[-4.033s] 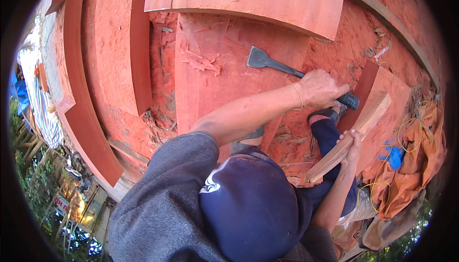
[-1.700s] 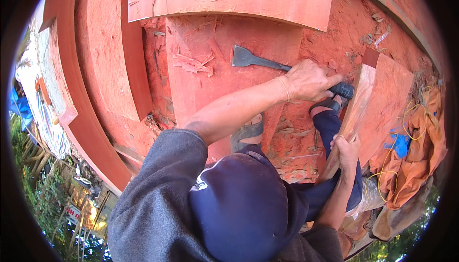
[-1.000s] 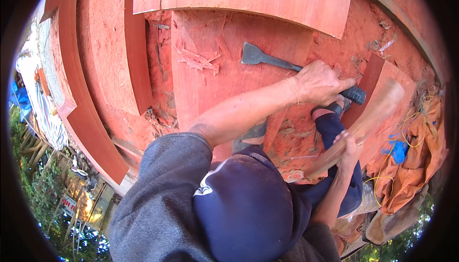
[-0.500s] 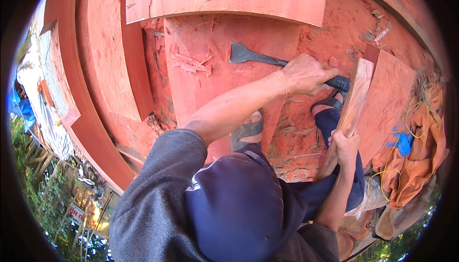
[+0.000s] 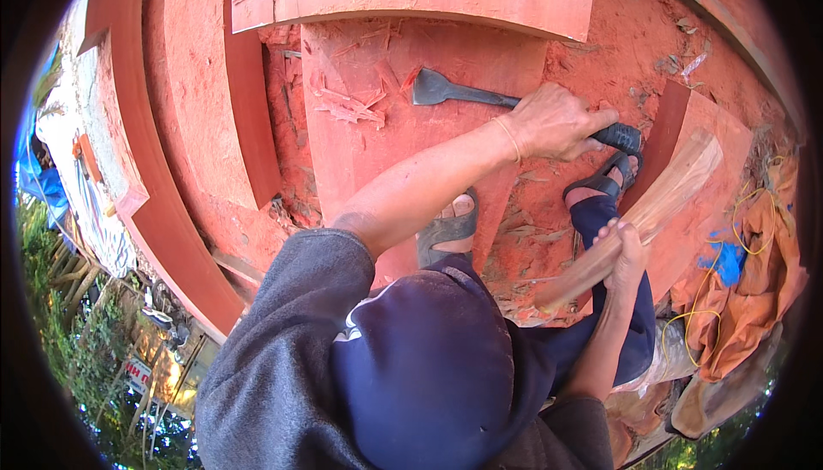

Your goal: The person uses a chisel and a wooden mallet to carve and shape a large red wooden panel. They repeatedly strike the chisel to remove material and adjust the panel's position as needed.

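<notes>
Chisel lying along the red timber

Chisel sits on the red timber block. Its long axis runs across the view, the broad blade pointing to the person's left beside loose wood chips. The left hand is closed around its dark handle. The right hand, lower and well apart from the blade, grips a pale wooden club slanting up to the right. Sandalled feet stand between them.

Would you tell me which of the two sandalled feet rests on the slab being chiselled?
The foot in the grey sandal, under the forearm, stands on the slab; the black-sandalled foot stands on sawdust beside it.
</notes>
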The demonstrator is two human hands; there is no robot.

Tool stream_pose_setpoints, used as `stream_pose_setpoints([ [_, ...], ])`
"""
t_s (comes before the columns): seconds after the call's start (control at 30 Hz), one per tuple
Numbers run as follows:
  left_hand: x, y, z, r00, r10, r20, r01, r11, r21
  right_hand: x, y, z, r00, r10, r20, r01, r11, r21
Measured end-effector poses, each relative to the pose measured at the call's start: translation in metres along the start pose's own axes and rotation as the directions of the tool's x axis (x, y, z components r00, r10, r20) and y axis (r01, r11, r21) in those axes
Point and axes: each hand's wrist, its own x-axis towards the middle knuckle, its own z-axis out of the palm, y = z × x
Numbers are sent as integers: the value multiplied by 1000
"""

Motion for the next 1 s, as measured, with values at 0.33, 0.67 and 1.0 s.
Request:
stream_pose_setpoints([
  [0.33, -32, 20, -17, 985, 172, -2, -172, 982, -76, -14, -1, -12, 999, -22, 50, 33, 970, -242],
  [0.67, 10, 7, -18, 989, 103, -109, -116, 987, -115, -8, -17, -12, 998, -61, 21, 63, 986, -153],
  [1.0, 8, 1, -14, 990, 115, -76, -124, 985, -123, -11, -20, 14, 981, -187, 53, 190, 872, -451],
])
